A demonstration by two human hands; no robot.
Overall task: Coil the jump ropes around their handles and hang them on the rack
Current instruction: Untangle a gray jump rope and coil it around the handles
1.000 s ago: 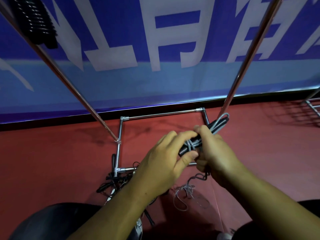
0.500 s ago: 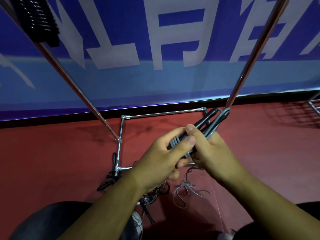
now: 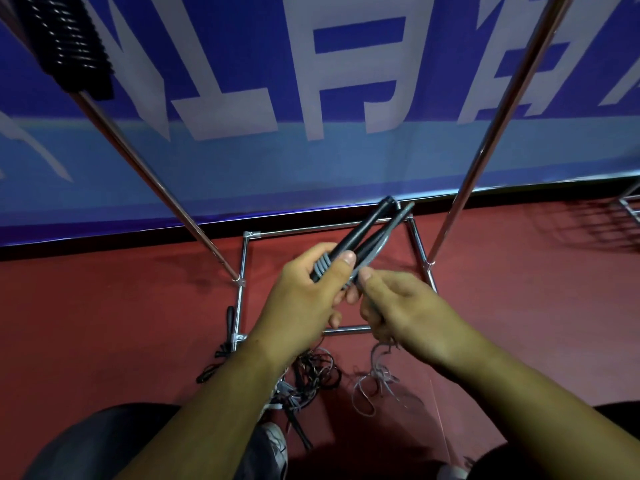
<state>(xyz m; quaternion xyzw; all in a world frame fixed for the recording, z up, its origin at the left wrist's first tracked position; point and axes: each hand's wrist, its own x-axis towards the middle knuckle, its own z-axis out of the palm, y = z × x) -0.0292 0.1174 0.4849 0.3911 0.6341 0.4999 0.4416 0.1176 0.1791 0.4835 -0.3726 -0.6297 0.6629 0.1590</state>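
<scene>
My left hand [image 3: 308, 296] grips two black jump rope handles [image 3: 367, 233] held together, with a few turns of grey rope [image 3: 323, 266] wound round them under my thumb. The handles point up and to the right. My right hand [image 3: 405, 310] pinches the grey rope just right of the coil, and the loose rest of the rope [image 3: 379, 379] hangs from that hand to the floor. A wound black jump rope [image 3: 67, 43] hangs on the rack's left pole [image 3: 152, 178] at the top left.
The rack's right pole [image 3: 495, 123] slants up at the right, and its chrome base frame [image 3: 242, 271] lies on the red floor. A tangle of black ropes [image 3: 311, 372] lies by my knees. A blue banner [image 3: 311, 150] covers the wall behind.
The handles have tilted further up toward the right. My right hand has slid off the handles and down, now pinching the rope beside the coil. More grey turns show under my left thumb.
</scene>
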